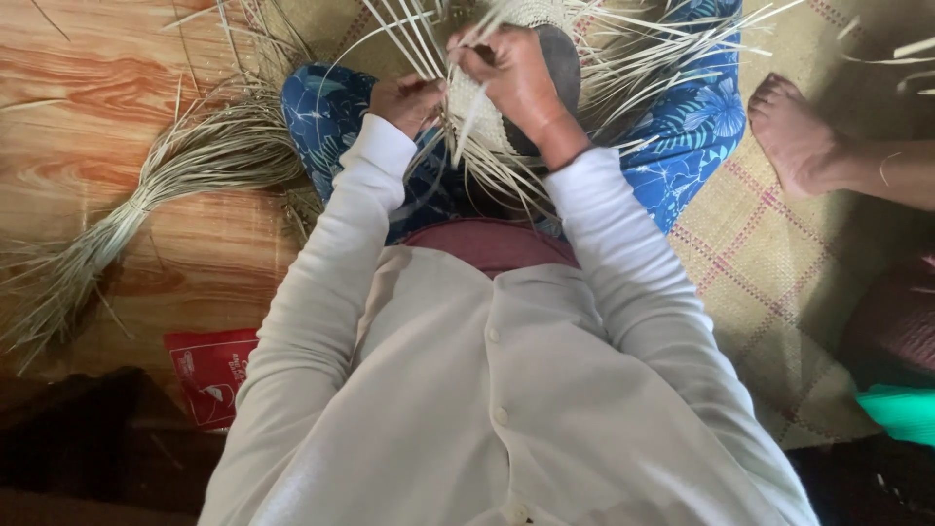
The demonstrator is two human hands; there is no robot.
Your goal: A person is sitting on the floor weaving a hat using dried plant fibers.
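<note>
I look down my white sleeves at a partly woven piece of pale straw resting on a dark rounded form in my lap. Loose straw strips fan out from it in all directions. My left hand pinches strips at the left edge of the weave. My right hand lies over the top of the weave, fingers closed on strips. My legs in blue flowered cloth are crossed under the work.
A tied bundle of pale straw lies on the wood-pattern floor at left. A red packet sits by my left elbow. Another person's bare foot rests on the woven mat at right. A green object lies at the right edge.
</note>
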